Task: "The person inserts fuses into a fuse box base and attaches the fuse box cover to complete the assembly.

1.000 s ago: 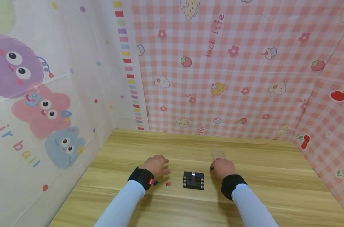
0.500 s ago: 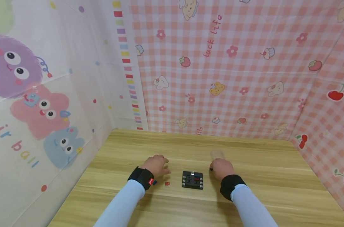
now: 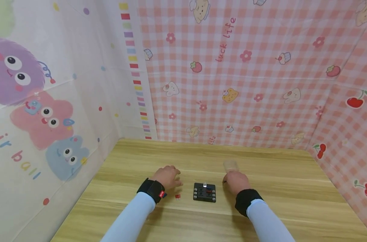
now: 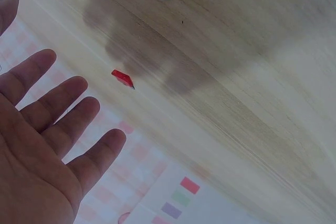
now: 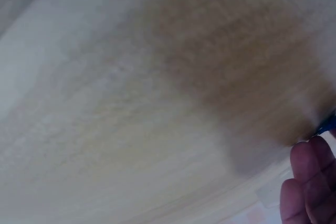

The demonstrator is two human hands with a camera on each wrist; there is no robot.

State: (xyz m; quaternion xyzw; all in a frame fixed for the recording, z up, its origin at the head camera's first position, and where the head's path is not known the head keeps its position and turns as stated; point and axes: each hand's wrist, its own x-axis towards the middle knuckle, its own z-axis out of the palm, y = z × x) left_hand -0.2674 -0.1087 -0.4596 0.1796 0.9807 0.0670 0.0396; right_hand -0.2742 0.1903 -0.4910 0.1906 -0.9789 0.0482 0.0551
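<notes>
Centrally, fuse box [image 3: 205,192] sits between the flat, spread left hand [image 3: 168,177] and loosely curled, seemingly empty right hand [image 3: 235,182].

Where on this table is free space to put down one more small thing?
Bare wooden table lies right of the right hand, and behind both hands toward the wall. It is crowded between the left hand and the black fuse box, where a red fuse lies.

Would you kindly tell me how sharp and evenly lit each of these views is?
Head view: sharp, evenly lit, wide-angle bending at the edges. Left wrist view: fairly sharp, a soft shadow on the table beside the red fuse. Right wrist view: blurred wood grain with a dark shadow patch, fingertips out of focus.
</notes>
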